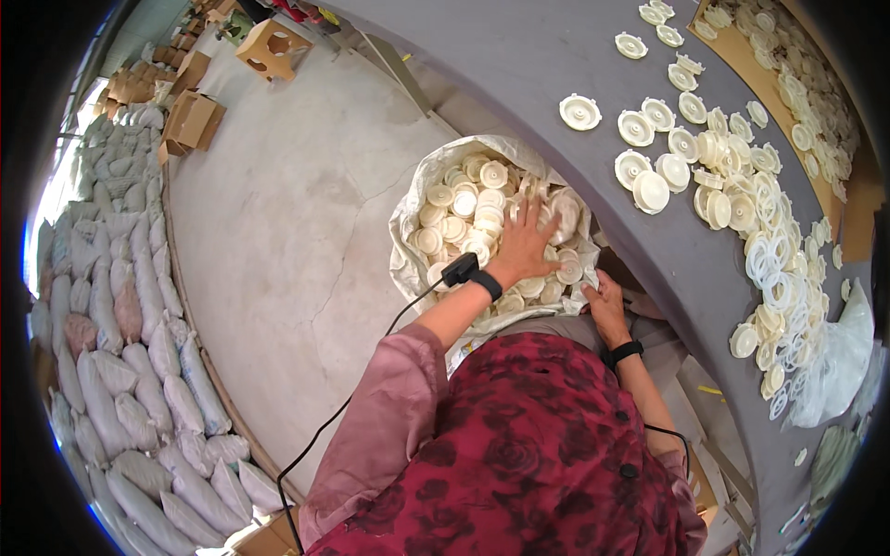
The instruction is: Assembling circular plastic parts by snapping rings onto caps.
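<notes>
A white woven sack (405, 243) stands with its mouth wide, filled with round cream-coloured plastic caps (454, 229). My left hand (527, 248) lies palm down over the caps, its fingers spread apart, with no cap gripped in it. At the sack's right side near me, my right hand (604, 304) is closed on the sack's rim. Part of a clear plastic bag (563, 206) shows among the caps beyond my left fingers. Both wrists wear black bands, and a small black device with a cable sits at my left wrist.
To the right runs a grey table (556, 56), with loose caps (649, 190) and translucent rings (774, 269) piled on it. A clear bag (839, 357) and a cardboard box (862, 218) of caps lie at its far side. Filled sacks (139, 371) line the left; cartons (192, 120) stand on the floor.
</notes>
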### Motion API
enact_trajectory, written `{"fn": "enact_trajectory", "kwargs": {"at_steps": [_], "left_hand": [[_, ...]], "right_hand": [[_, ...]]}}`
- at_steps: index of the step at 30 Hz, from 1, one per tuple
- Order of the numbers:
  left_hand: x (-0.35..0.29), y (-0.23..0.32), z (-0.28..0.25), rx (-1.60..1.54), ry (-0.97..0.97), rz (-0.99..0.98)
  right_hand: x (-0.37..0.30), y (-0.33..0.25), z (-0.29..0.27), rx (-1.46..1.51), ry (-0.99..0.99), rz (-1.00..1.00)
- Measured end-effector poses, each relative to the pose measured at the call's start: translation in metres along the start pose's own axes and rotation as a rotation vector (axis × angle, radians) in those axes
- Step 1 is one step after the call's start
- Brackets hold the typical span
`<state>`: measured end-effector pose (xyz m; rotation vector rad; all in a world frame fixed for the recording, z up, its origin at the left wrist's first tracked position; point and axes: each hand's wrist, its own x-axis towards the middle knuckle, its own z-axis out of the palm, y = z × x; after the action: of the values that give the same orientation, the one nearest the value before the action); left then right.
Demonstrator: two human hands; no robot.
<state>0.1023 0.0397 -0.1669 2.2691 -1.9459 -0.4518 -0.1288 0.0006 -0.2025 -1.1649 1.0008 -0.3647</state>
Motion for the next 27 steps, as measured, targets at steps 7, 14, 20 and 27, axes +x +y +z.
{"fn": "enact_trajectory", "kwargs": {"at_steps": [7,14,20,27], "left_hand": [[-0.076,-0.030,-0.023,0.116,0.018,0.007],[-0.080,-0.096,-0.057,0.301,0.142,-0.183],[-0.102,-0.075,-0.025,0.165,0.030,-0.190],[-0.168,-0.041,-0.027,0.126,-0.028,0.060]], "right_hand": [[-0.010,-0.010,-0.001,-0.057,0.007,-0.044],[-0.010,-0.009,0.001,-0.074,0.058,-0.052],[-0.010,-0.017,0.001,-0.092,0.011,-0.084],[-0.013,-0.004,-0.002,0.007,0.018,-0.082]]}}
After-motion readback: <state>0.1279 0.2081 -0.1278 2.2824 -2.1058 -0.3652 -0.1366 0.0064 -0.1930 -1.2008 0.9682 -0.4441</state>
